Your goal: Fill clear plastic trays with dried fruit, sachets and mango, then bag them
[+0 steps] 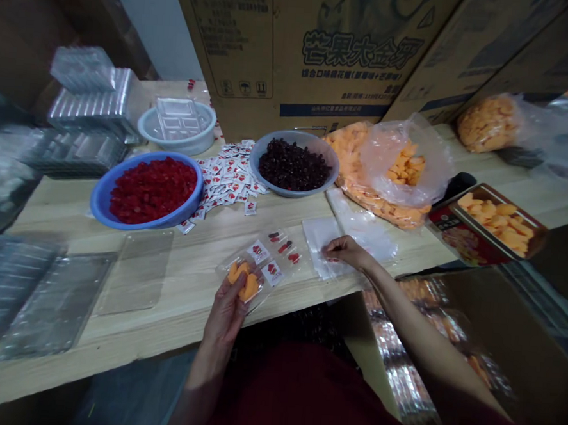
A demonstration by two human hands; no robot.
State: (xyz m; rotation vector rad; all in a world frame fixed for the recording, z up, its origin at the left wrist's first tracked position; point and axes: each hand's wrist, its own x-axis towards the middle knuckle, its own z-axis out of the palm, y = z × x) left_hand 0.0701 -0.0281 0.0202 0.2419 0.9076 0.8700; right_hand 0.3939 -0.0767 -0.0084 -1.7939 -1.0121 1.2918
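Observation:
My left hand is closed on the near left end of a clear plastic tray, holding it tilted above the table. In the tray lie orange candy pieces by my thumb, two small white packets with red print, and several small red and dark pieces at the far end. My right hand is over a pile of thin clear plastic bags, its thumb and forefinger pinched together on the top bag. A little red shows under those fingertips.
Behind are a blue basin of red pieces, loose packets, a bowl of dark pieces and a bag of orange candies. Stacked clear trays stand left. An open carton of packed goods is below, right.

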